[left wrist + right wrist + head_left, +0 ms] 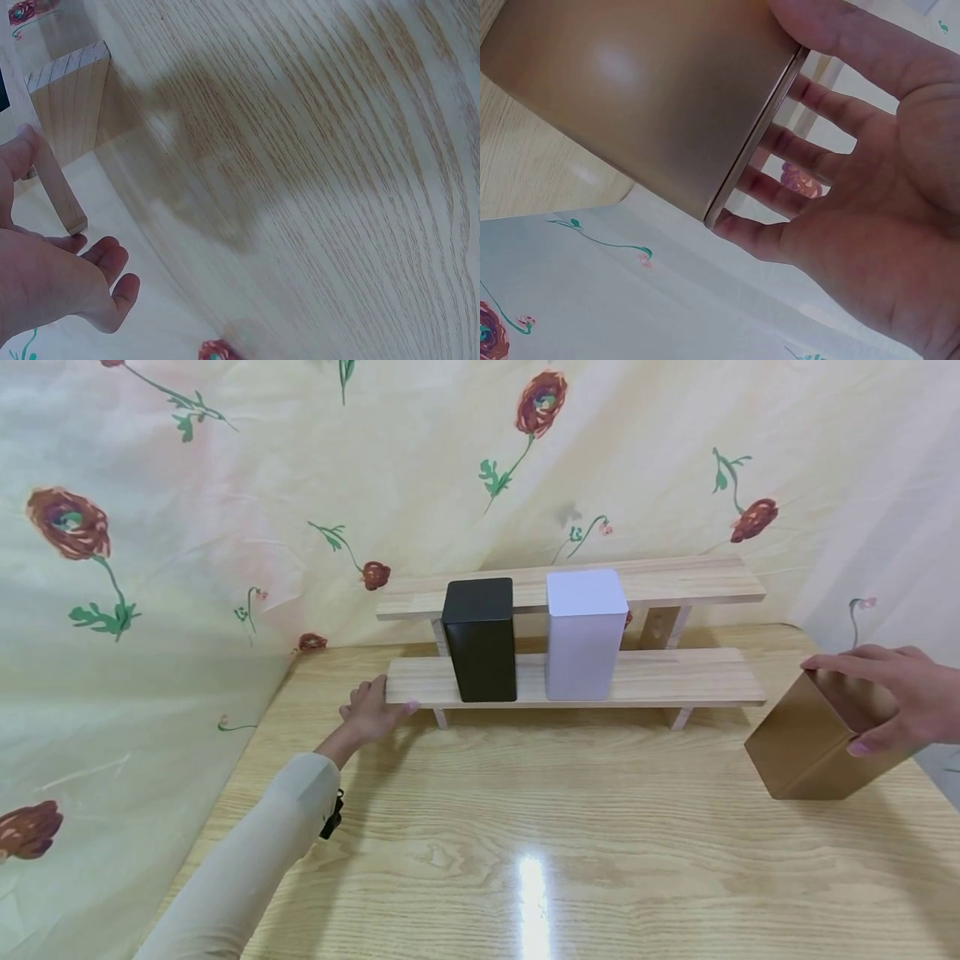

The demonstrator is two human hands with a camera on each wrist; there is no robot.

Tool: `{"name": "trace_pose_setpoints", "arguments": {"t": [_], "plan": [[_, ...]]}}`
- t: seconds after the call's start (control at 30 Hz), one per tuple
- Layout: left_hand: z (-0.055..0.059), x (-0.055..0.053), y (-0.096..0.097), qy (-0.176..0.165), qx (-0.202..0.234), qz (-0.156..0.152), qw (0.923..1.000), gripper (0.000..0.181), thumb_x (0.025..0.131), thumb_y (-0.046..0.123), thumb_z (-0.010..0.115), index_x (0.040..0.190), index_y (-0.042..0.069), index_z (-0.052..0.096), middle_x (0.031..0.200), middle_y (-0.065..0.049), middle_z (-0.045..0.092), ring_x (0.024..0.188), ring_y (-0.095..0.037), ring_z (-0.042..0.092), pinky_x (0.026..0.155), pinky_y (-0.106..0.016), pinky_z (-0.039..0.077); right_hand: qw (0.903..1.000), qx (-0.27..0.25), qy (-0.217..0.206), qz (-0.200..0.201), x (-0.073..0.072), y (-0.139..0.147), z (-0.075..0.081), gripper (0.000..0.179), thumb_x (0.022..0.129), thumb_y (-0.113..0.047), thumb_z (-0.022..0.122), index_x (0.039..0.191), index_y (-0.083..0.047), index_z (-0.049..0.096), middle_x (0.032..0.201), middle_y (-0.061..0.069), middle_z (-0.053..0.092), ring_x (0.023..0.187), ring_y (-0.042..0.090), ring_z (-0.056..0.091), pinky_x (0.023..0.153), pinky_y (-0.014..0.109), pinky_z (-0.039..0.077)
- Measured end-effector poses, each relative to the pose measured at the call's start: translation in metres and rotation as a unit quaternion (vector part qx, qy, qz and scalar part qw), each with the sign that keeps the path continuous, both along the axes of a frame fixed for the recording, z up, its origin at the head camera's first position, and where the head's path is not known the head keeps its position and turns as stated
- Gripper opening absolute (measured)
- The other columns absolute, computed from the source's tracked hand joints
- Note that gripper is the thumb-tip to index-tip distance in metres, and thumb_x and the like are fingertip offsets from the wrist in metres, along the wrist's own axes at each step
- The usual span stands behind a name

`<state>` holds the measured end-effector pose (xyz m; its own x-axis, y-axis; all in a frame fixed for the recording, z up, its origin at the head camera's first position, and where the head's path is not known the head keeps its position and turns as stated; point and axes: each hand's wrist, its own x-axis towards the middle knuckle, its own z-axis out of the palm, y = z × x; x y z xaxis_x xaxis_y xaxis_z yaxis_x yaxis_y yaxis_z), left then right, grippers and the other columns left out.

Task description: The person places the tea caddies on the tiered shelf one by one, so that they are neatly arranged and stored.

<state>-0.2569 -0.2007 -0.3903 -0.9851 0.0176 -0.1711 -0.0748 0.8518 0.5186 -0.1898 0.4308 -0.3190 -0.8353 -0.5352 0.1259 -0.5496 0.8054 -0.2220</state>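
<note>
At the left end of a two-tier wooden shelf (690, 677), my left hand (367, 714) holds the lower board, the thumb at its front edge and the fingers round its end. The left wrist view shows this board end (64, 191) between thumb and fingers. On the right, my right hand (911, 689) grips a gold-brown rectangular canister (798, 739) by its top, thumb on one side and fingers on the other. The canister (645, 90) leans at the table's right side; whether its base touches the table I cannot tell. A black canister (483, 647) and a white canister (585, 643) stand upright on the lower board.
The shelf stands at the back of a light wood table (450, 827). A flower-printed cloth (420, 468) hangs behind and along the sides. A small black object (332, 817) shows beside the left sleeve. The upper board (697, 578) runs behind the two canisters.
</note>
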Motion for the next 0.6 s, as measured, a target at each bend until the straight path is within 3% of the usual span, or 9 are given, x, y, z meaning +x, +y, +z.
{"name": "trace_pose_setpoints", "arguments": {"t": [0.07, 0.1, 0.13, 0.27, 0.33, 0.37, 0.4, 0.5, 0.6], "plan": [[0.0, 0.0, 0.0, 0.0, -0.002, -0.001, 1.0, 0.086, 0.092, 0.05, 0.059, 0.151, 0.002, 0.019, 0.14, -0.026, 0.032, 0.126, -0.041, 0.028, 0.098, -0.058, 0.018, 1.0, 0.004, 0.0, -0.005, 0.001, -0.001, 0.0, 0.134, 0.041, -0.008, 0.092, 0.154, -0.03, 0.021, 0.116, 0.029, 0.046, 0.102, 0.044, 0.04, 0.078, 0.064, 0.027], [0.0, 0.0, 0.0, 0.0, -0.003, -0.002, 1.0, 0.086, 0.092, 0.05, 0.059, 0.151, 0.002, 0.019, 0.139, -0.026, 0.032, 0.126, -0.041, 0.028, 0.098, -0.058, 0.018, 0.9999, 0.005, 0.008, -0.006, 0.001, -0.001, 0.0, 0.134, 0.04, -0.009, 0.092, 0.153, -0.029, 0.023, 0.115, 0.028, 0.047, 0.105, 0.035, 0.041, 0.077, 0.062, 0.028], [0.0, 0.0, 0.0, 0.001, -0.003, -0.002, 1.0, 0.086, 0.092, 0.05, 0.059, 0.151, 0.002, 0.019, 0.139, -0.026, 0.033, 0.126, -0.041, 0.028, 0.098, -0.058, 0.019, 0.9999, 0.008, 0.013, -0.005, 0.001, -0.001, 0.0, 0.134, 0.039, -0.009, 0.092, 0.153, -0.029, 0.024, 0.115, 0.027, 0.048, 0.105, 0.033, 0.042, 0.076, 0.062, 0.03], [0.0, 0.0, 0.0, 0.001, -0.002, -0.002, 1.0, 0.086, 0.091, 0.05, 0.059, 0.151, 0.002, 0.019, 0.138, -0.026, 0.034, 0.125, -0.041, 0.029, 0.097, -0.057, 0.019, 0.9995, 0.006, 0.032, -0.002, -0.001, 0.001, -0.002, 0.132, 0.036, -0.012, 0.093, 0.15, -0.032, 0.03, 0.113, 0.023, 0.051, 0.105, -0.008, 0.027, 0.078, 0.057, 0.03], [0.0, 0.0, 0.0, 0.002, -0.001, -0.002, 1.0, 0.086, 0.091, 0.05, 0.06, 0.151, 0.002, 0.02, 0.138, -0.026, 0.034, 0.124, -0.041, 0.029, 0.097, -0.057, 0.019, 0.9992, 0.011, 0.037, 0.006, -0.003, 0.002, -0.002, 0.131, 0.036, -0.013, 0.094, 0.15, -0.029, 0.031, 0.112, 0.024, 0.052, 0.108, 0.0, 0.036, 0.076, 0.058, 0.033], [0.0, 0.0, 0.0, 0.001, 0.0, -0.002, 1.0, 0.086, 0.091, 0.05, 0.06, 0.151, 0.002, 0.02, 0.138, -0.026, 0.034, 0.124, -0.041, 0.029, 0.097, -0.057, 0.019, 0.999, 0.015, 0.042, 0.004, -0.003, 0.003, -0.002, 0.129, 0.035, -0.015, 0.094, 0.149, -0.028, 0.034, 0.112, 0.022, 0.053, 0.106, -0.006, 0.032, 0.076, 0.055, 0.035], [0.001, 0.0, 0.0, 0.001, 0.0, -0.002, 1.0, 0.086, 0.091, 0.05, 0.06, 0.151, 0.002, 0.02, 0.138, -0.026, 0.034, 0.124, -0.041, 0.029, 0.097, -0.057, 0.019, 0.9988, 0.02, 0.045, 0.008, -0.004, 0.003, -0.002, 0.127, 0.035, -0.016, 0.094, 0.148, -0.024, 0.036, 0.111, 0.022, 0.053, 0.104, 0.0, 0.037, 0.074, 0.055, 0.038], [0.001, 0.001, 0.0, -0.001, 0.001, -0.002, 1.0, 0.086, 0.092, 0.05, 0.059, 0.151, 0.002, 0.019, 0.139, -0.026, 0.033, 0.125, -0.041, 0.029, 0.097, -0.057, 0.019, 0.9978, 0.034, 0.052, 0.021, -0.007, 0.005, 0.002, 0.121, 0.036, -0.019, 0.095, 0.144, -0.015, 0.041, 0.111, 0.017, 0.055, 0.101, 0.001, 0.041, 0.069, 0.04, 0.045], [0.001, 0.001, 0.001, -0.003, 0.001, -0.002, 1.0, 0.086, 0.092, 0.05, 0.059, 0.151, 0.002, 0.018, 0.14, -0.026, 0.032, 0.127, -0.042, 0.028, 0.098, -0.058, 0.018, 0.9973, 0.023, 0.06, 0.037, -0.01, 0.003, 0.006, 0.114, 0.036, -0.019, 0.096, 0.139, -0.011, 0.047, 0.113, 0.005, 0.053, 0.102, -0.014, 0.029, 0.072, 0.019, 0.038]]}}
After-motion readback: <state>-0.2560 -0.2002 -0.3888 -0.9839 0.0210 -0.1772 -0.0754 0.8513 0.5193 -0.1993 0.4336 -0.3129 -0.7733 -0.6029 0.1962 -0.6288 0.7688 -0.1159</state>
